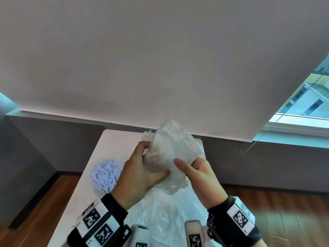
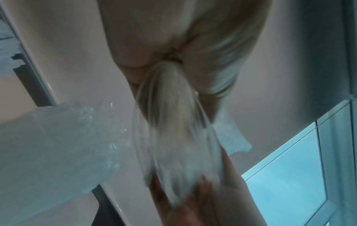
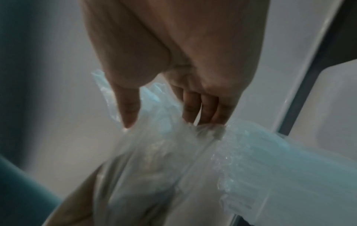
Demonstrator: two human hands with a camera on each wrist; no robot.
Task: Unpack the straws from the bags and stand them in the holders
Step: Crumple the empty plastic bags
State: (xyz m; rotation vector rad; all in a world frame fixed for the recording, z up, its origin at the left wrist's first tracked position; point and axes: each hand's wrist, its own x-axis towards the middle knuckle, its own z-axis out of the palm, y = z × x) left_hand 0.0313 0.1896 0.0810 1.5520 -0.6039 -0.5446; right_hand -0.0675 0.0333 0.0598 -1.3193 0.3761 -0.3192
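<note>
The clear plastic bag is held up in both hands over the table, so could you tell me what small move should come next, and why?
Probably pull the two hands apart to open the clear plastic bag. The left hand grips one side and the right hand pinches the other, both holding it above the white table. The holder of pale straws already stands at the left.

**Both hands raised, gripping at chest height**

I see both forearms reaching forward, each wrist wrapped in a dark band carrying marker tags. My left hand (image 1: 137,173) is curled, thumb pointing right across the front, fingers wrapped behind the clear bag (image 1: 170,150). My right hand (image 1: 197,175) sits just beside it, thumb pressed on the bag's front, fingers tucked behind. In the right wrist view those fingers (image 3: 203,107) dig into the plastic. Both hands are off the table.
</note>
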